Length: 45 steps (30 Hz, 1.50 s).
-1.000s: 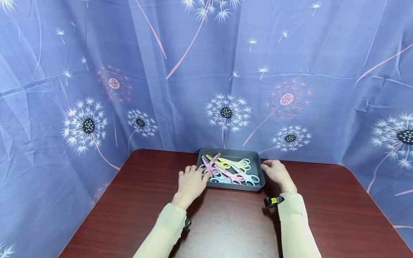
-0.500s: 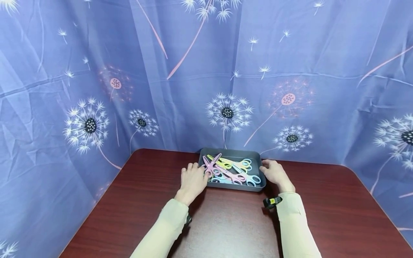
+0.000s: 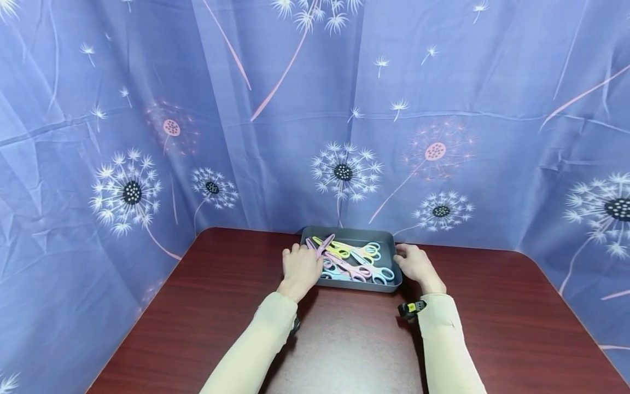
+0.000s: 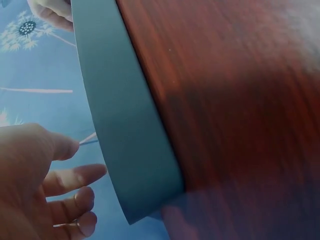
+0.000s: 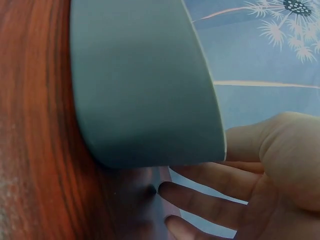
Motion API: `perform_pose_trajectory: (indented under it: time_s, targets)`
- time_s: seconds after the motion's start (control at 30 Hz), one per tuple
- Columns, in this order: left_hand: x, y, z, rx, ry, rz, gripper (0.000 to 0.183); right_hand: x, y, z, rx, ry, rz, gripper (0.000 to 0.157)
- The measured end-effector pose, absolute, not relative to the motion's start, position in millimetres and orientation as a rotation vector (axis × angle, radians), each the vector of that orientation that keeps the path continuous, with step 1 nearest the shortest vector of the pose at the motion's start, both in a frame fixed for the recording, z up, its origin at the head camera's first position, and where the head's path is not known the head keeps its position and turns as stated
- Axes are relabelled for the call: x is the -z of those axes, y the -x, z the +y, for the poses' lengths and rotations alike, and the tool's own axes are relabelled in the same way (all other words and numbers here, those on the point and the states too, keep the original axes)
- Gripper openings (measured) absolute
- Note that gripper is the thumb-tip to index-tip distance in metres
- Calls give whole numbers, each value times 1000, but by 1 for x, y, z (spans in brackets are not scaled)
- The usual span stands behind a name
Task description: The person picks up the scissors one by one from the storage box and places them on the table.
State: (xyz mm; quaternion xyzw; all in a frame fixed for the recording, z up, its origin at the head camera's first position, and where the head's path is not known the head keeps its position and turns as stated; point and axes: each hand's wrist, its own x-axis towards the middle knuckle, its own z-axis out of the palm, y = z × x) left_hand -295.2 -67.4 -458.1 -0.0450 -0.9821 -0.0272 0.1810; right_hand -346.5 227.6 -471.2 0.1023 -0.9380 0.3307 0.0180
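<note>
Over the left end of the tray (image 3: 356, 285), the left grip (image 3: 301, 269) hangs with thumb and forefinger well apart, the other fingers loosely bent, and nothing between them that the left wrist view shows. Right at its fingers, the purple scissors (image 3: 326, 247), blades spread! So the step in hand looks like taking hold of that pair, and the next move, I'd judge, calls for a pinch and a lift that doesn't drag the neighbours along.

Across at the other end, the right grip (image 3: 417, 268) sits at the right rim, fingers outside the wall (a steadying touch, by the look of it); whether it pinches the tray I cannot tell, since the wall covers the thumb's tip.

Between the two, pink scissors (image 3: 349, 267) and blue scissors (image 3: 375, 269) lie among others, overlapping too much for a safe count. The tray stands near the far edge of the bench (image 3: 197, 306), the blue curtain (image 3: 256, 164) behind.

Now the blind spots: the purple pair's handles are mostly lost behind the left grip, both wrist views show only the tray's outside, and a thin pale sliver by the left thumb could be blade or curtain print.
</note>
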Motion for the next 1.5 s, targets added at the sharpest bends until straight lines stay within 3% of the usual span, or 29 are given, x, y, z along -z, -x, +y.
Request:
perform_pose_trajectory:
  time_s: [0.77, 1.5]
  targets:
    - [464, 315, -59, 44, -23, -3002, 44, 473, 344, 224, -1038, -288, -2924, 39]
    - [451, 317, -79, 411, -50, -3063, 34, 472, 345, 226, -994, -299, -2932, 39]
